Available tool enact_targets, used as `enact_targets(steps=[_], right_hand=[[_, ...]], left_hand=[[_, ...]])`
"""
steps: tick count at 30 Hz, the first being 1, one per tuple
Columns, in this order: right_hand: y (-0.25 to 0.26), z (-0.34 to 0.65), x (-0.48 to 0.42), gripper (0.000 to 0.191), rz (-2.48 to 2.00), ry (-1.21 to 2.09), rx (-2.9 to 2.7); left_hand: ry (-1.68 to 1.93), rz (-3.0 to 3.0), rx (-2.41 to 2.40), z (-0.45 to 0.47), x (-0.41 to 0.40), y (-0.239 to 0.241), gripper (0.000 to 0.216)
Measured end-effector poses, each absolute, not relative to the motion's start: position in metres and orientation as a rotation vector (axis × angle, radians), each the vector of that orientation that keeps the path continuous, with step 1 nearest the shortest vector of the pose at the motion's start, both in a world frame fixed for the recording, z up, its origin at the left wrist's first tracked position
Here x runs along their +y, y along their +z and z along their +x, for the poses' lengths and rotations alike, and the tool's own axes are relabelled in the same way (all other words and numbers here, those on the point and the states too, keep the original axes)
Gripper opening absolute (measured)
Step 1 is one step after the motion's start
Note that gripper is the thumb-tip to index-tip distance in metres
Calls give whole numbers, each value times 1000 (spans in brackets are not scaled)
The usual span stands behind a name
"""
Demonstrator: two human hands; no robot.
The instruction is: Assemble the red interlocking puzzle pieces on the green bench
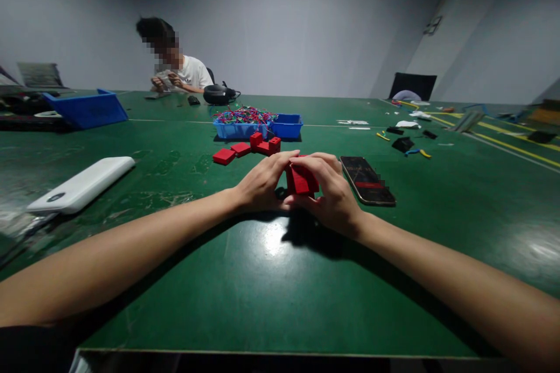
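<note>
Between my two hands, just above the green table [271,291], is a red block [301,180]. My left hand [266,182] closes on its left side, with the fingers reaching over toward the far edge. Around the right side, my right hand [330,189] grips it with the fingers over the top and the thumb below. Parts of the block are hidden by the fingers. Just beyond my hands lie more red pieces: a flat red piece [224,156], a second flat one [241,149] and a notched red piece [265,144].
A blue bin of tangled wires [242,122] stands beside a smaller blue bin [287,126]. To the right lies a phone [368,180]; to the left, a white power bank [83,186]. Pliers [417,153] lie farther right. A person [188,73] sits across the table.
</note>
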State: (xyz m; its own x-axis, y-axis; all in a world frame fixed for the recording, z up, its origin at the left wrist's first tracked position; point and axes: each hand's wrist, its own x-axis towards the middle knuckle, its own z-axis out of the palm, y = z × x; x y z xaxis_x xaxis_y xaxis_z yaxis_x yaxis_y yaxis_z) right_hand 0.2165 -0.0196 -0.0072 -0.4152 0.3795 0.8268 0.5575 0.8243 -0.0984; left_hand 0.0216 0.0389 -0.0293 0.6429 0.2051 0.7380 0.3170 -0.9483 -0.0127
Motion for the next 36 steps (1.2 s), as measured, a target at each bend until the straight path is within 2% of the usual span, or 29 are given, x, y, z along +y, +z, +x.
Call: enact_targets(steps=[7,16,22,30,36], right_hand=[[-11,218,-17,49,-809,-92,-1991],[-12,216,-18,47,-814,-138,-1977],[-15,220,-13,53,-822,-111,-2083],[-19,222,-16,65,-933,139,-2196],[-23,224,-12,93,-1011,358,-2096]], left_hand=[[-1153,-2814,-547,21,38,-29,99],[-1180,-2846,-573,21,38,-30,100],[-1187,-2886,-590,18,39,-30,101],[-1198,-2958,-614,15,42,-30,105],[-1212,-2987,-603,16,39,-27,99]])
